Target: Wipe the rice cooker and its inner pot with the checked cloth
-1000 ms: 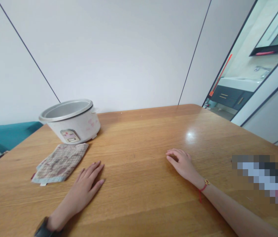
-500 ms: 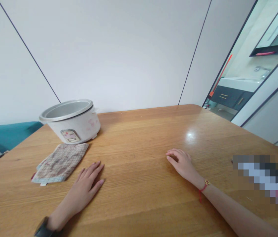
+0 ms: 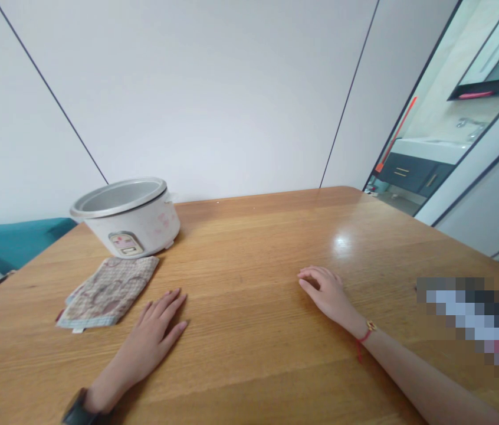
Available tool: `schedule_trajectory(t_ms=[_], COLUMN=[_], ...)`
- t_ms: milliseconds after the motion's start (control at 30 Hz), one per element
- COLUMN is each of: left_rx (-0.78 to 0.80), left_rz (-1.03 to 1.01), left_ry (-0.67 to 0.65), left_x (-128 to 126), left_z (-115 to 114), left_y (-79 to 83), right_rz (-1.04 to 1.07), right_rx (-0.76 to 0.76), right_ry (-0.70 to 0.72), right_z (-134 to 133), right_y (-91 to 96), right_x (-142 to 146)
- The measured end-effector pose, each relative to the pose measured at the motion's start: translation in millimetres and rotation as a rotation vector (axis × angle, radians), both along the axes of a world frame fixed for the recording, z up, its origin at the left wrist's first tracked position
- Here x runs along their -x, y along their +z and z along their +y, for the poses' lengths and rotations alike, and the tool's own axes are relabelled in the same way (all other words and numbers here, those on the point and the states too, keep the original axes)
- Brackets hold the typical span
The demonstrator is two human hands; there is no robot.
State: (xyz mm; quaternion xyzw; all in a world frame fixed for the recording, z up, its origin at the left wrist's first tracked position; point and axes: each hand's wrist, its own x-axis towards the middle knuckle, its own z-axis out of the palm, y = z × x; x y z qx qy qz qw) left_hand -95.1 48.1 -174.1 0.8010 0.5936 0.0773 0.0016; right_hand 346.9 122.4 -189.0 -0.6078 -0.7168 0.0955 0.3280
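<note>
My left hand point(image 3: 156, 333) lies flat on the wooden table point(image 3: 240, 366), fingers stretched out and holding nothing. A black band circles that wrist. Just beyond its fingertips, to the left, is a folded checked cloth point(image 3: 110, 289) with a brown pattern and a white tag. Behind the cloth stands a white rice cooker point(image 3: 147, 230) without a lid, its grey rim showing and a control panel on the front. My right hand point(image 3: 327, 292) rests on the table further right, fingers loosely curved, thumb apart, with nothing in it. A red string bracelet is on that wrist.
A pale wall point(image 3: 232, 100) rises behind the table. At the right edge lies a pixelated item point(image 3: 475, 319) that I cannot make out. A teal seat point(image 3: 23, 239) is at the far left. Through a doorway at right are a sink point(image 3: 430, 149) and dark cabinet.
</note>
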Motion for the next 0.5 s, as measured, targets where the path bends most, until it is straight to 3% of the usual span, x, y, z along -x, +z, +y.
schedule_trajectory(t_ms=[500], left_rx=[0.025], left_rz=[-0.003], left_ry=[0.009], left_x=[1.6], left_z=[-0.2], left_y=[-2.7], right_rz=[-0.014], right_rx=[-0.01], right_ry=[0.009], right_z=[1.9], right_y=[-3.5], right_x=[-1.8])
